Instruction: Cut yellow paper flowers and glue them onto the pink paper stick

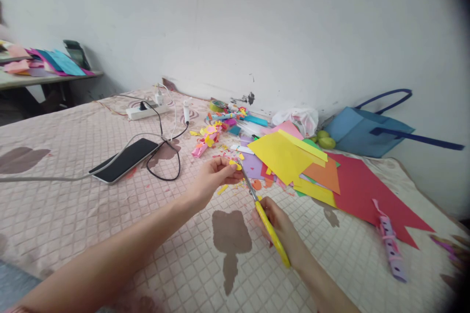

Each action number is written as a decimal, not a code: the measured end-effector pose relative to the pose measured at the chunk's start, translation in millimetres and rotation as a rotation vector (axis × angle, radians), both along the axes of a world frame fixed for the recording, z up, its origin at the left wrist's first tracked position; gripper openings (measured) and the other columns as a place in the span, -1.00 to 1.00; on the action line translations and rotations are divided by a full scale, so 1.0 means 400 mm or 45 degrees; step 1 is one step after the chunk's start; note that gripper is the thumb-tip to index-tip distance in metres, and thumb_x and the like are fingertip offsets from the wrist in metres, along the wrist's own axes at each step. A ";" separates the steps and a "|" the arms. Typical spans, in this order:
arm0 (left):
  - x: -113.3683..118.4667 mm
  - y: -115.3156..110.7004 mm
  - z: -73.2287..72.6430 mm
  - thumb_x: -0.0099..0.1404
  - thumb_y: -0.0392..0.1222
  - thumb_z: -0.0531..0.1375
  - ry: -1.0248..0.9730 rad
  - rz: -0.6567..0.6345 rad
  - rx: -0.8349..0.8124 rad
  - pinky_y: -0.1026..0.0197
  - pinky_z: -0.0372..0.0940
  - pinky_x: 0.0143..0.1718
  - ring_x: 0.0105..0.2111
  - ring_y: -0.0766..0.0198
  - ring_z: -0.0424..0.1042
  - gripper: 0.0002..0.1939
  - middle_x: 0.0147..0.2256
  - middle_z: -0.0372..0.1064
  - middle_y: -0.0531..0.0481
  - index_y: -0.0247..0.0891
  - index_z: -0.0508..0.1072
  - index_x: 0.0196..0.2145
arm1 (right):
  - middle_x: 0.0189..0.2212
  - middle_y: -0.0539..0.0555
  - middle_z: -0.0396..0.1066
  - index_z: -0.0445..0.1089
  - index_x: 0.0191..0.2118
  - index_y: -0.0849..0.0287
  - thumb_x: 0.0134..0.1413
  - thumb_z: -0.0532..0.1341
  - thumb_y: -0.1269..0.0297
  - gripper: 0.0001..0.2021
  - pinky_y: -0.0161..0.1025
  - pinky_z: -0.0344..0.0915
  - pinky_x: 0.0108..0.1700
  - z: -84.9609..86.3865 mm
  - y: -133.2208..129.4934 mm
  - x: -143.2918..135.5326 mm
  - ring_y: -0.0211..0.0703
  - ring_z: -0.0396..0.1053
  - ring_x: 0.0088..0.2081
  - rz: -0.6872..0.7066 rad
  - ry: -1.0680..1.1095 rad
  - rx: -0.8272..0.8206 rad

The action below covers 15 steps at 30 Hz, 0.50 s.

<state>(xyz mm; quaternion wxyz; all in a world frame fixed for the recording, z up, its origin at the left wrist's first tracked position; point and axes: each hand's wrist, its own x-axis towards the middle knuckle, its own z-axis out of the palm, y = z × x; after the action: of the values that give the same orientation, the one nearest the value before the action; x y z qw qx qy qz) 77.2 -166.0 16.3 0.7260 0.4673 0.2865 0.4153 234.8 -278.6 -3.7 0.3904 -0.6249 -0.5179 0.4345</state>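
Pale wall (pixel 227 34) behind a checked cloth (pixel 91 225). Head view: our left hand (pixel 222 171) pinches a small yellow scrap (pixel 235 165) between thumb and fingers. Our right hand (pixel 273 222) grips yellow-handled scissors (pixel 270 227), blade tips at the scrap. Beyond the grip, coloured paper (pixel 286 156) lies heaped; left of it, we note a phone (pixel 125 161).

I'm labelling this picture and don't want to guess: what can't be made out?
All in the head view:
- Right hand: some fingers hidden behind the scissors.
- Yellow scrap: exact shape too small, partly covered by the left hand.
- Blue bag: inside hidden by its side.
- Far table: cut off by the left edge.
- Purple thing, lower right: blurred.
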 end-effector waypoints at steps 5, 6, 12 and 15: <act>0.001 0.003 -0.004 0.13 -0.13 0.28 0.003 0.002 -0.004 0.16 0.38 -0.19 -0.36 0.28 0.50 -0.76 -0.37 0.50 -0.12 -0.34 0.33 -0.38 | -0.63 -0.16 0.05 0.09 -0.45 0.09 -0.03 0.19 0.06 -0.72 -0.36 -0.03 -0.63 0.001 0.000 -0.001 -0.36 -0.05 -0.64 0.029 0.019 0.001; 0.001 0.003 -0.004 0.13 -0.13 0.28 0.001 0.005 -0.005 0.15 0.38 -0.19 -0.36 0.28 0.50 -0.76 -0.37 0.50 -0.12 -0.34 0.33 -0.38 | -0.63 -0.17 0.05 0.10 -0.45 0.09 -0.02 0.19 0.07 -0.72 -0.36 -0.03 -0.63 0.000 -0.001 0.000 -0.37 -0.05 -0.64 0.029 0.010 -0.001; 0.001 0.002 -0.003 0.14 -0.12 0.28 -0.024 -0.012 -0.025 0.20 0.38 -0.22 -0.37 0.29 0.50 -0.75 -0.37 0.50 -0.12 -0.35 0.34 -0.38 | -0.63 -0.18 0.05 0.09 -0.43 0.10 -0.01 0.18 0.11 -0.75 -0.37 -0.03 -0.64 -0.002 -0.001 0.001 -0.38 -0.05 -0.65 0.016 -0.022 -0.030; 0.001 0.004 -0.006 0.13 -0.15 0.29 -0.058 -0.057 -0.043 0.23 0.37 -0.22 -0.37 0.32 0.49 -0.77 -0.37 0.51 -0.11 -0.35 0.36 -0.39 | -0.63 -0.18 0.04 0.08 -0.44 0.10 -0.02 0.18 0.12 -0.74 -0.38 -0.03 -0.65 0.002 0.000 0.000 -0.38 -0.05 -0.65 0.001 -0.034 -0.037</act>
<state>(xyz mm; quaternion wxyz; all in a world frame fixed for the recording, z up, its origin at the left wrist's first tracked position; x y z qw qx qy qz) 77.4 -164.4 14.1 0.7492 0.4516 0.2663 0.4047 234.9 -278.7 -3.1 0.3744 -0.6361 -0.5169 0.4337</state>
